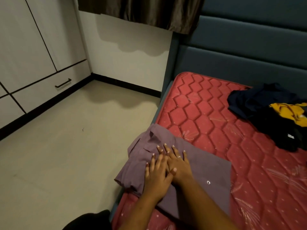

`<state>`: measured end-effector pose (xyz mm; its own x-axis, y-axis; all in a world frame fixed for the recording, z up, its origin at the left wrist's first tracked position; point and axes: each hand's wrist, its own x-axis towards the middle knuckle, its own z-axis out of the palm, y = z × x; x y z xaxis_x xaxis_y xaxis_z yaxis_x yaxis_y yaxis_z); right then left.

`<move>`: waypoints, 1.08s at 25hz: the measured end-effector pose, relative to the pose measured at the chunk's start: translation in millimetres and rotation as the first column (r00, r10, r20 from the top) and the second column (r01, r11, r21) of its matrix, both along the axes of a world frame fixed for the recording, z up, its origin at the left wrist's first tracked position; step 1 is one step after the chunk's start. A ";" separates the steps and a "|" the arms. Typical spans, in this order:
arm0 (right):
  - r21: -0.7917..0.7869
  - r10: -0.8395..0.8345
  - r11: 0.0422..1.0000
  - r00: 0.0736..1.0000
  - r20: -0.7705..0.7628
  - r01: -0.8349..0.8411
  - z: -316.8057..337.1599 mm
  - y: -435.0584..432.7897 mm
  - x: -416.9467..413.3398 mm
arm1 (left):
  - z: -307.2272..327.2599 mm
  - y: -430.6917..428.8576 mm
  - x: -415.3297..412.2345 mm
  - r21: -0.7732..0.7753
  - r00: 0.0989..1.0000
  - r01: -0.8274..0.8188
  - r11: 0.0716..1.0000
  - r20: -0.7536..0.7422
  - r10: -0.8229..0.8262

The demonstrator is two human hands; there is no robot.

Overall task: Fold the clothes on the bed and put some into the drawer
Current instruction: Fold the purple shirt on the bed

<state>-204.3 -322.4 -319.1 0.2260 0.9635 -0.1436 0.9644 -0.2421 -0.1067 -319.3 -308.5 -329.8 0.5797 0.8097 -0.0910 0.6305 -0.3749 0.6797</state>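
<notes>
The left hand (156, 175) and right hand (179, 166) press flat, fingers straight, on the purple shirt (207, 165). A clothes pile (265, 120) lies well apart from the shirt.

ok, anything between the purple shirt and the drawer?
Nothing visible: the floor between the mattress and the drawer shows no obstacle. The drawer is shut, though. Left hand and right hand rest flat on the purple shirt.

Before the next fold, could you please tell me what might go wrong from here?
The purple garment hangs over the mattress edge; once the left hand and right hand lift, it could slide off. Its overhanging part is bunched, so creases may get folded in. The drawer is shut; carrying with both hands leaves none for its handle.
</notes>
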 end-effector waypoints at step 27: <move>0.118 -0.099 0.982 0.939 -0.330 0.145 11.8 46.3 -3.8 | 43.2 54.2 -7.1 0.012 0.754 -0.534 0.845 0.458 0.470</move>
